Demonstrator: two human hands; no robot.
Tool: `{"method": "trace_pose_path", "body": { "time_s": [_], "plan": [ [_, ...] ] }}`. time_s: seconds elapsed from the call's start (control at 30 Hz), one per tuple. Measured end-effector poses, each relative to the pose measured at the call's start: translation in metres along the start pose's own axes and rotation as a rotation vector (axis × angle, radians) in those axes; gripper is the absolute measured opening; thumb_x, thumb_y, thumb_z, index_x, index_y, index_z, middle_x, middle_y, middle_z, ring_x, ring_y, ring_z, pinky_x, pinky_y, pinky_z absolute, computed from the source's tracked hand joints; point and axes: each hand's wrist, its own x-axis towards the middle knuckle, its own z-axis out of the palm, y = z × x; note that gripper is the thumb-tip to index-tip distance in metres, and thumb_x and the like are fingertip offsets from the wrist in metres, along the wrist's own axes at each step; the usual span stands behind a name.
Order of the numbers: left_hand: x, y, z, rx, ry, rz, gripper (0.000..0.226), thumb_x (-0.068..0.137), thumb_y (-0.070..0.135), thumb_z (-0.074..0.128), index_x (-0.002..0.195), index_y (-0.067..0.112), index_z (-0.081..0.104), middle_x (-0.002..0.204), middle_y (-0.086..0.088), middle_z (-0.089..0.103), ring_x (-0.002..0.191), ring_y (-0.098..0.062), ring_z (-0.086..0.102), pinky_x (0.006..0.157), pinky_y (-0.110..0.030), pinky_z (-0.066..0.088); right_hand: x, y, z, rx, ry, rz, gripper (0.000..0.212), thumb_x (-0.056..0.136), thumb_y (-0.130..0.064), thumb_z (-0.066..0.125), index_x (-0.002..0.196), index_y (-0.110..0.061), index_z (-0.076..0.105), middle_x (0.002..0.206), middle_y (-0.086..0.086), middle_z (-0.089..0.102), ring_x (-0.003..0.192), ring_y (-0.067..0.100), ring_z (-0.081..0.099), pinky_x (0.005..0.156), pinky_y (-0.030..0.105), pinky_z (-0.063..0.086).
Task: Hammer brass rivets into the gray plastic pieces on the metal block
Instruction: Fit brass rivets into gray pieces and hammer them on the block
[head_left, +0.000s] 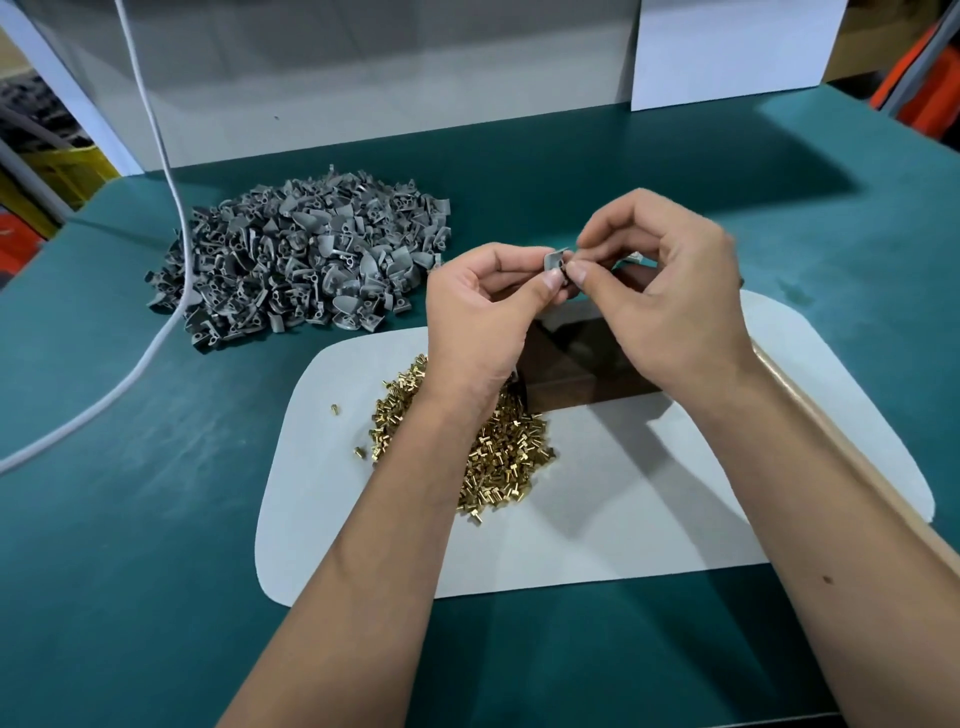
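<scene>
My left hand (483, 312) pinches a small gray plastic piece (551, 258) between thumb and fingers, held above the dark metal block (576, 358). My right hand (670, 291) meets it from the right, its thumb and forefinger pinched at the piece; whatever they hold is too small to make out. A heap of brass rivets (511, 452) lies on the white mat (623, 519) under my left wrist. A big pile of gray plastic pieces (301, 260) sits on the green table at the back left.
A wooden handle (852, 457) lies under my right forearm along the mat's right side. A white cable (156, 260) runs down across the left of the green table (130, 519). White boards (363, 78) stand at the back. Two stray rivets (335, 409) lie left of the heap.
</scene>
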Motion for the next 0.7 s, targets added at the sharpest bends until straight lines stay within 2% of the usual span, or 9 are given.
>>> {"method": "trace_pose_path", "body": {
  "time_s": [0.27,0.43,0.6,0.7],
  "plan": [
    [0.0,-0.0017,0.0019,0.013,0.025,-0.002,0.019,0.086,-0.013,0.072,0.089,0.006,0.075,0.082,-0.008,0.077,0.077,-0.016,0.073,0.077,-0.027,0.06,-0.0005,-0.0035,0.0026,-0.079,0.013,-0.083,0.01,0.084,-0.008,0.069,0.088,-0.014,0.062,0.078,-0.007,0.064,0.079,0.017,0.067,0.068,0.04,0.058],
    [-0.0002,-0.0035,0.0007,0.082,0.017,0.007,0.018,0.084,-0.013,0.073,0.09,0.004,0.076,0.087,-0.012,0.078,0.08,-0.018,0.074,0.082,-0.031,0.062,-0.0024,0.0011,0.0034,-0.114,-0.024,-0.061,0.018,0.085,-0.007,0.07,0.099,-0.013,0.06,0.082,-0.009,0.067,0.085,0.01,0.068,0.071,0.025,0.053],
    [-0.0023,0.0007,0.0023,0.203,0.032,0.055,0.021,0.082,-0.015,0.074,0.087,0.006,0.076,0.088,-0.01,0.079,0.083,-0.016,0.076,0.082,-0.028,0.061,-0.0028,-0.0006,0.0051,-0.084,-0.031,-0.044,0.027,0.082,0.001,0.068,0.101,-0.01,0.052,0.076,-0.006,0.066,0.073,0.015,0.065,0.07,0.038,0.055],
    [-0.0042,0.0001,0.0038,0.257,0.038,0.069,0.022,0.082,-0.014,0.074,0.086,0.008,0.077,0.087,-0.006,0.079,0.083,-0.014,0.077,0.082,-0.029,0.062,-0.0036,-0.0003,0.0045,-0.089,-0.042,-0.021,0.032,0.082,0.001,0.068,0.103,-0.011,0.047,0.073,-0.004,0.068,0.068,0.017,0.065,0.067,0.041,0.054]
  ]
}}
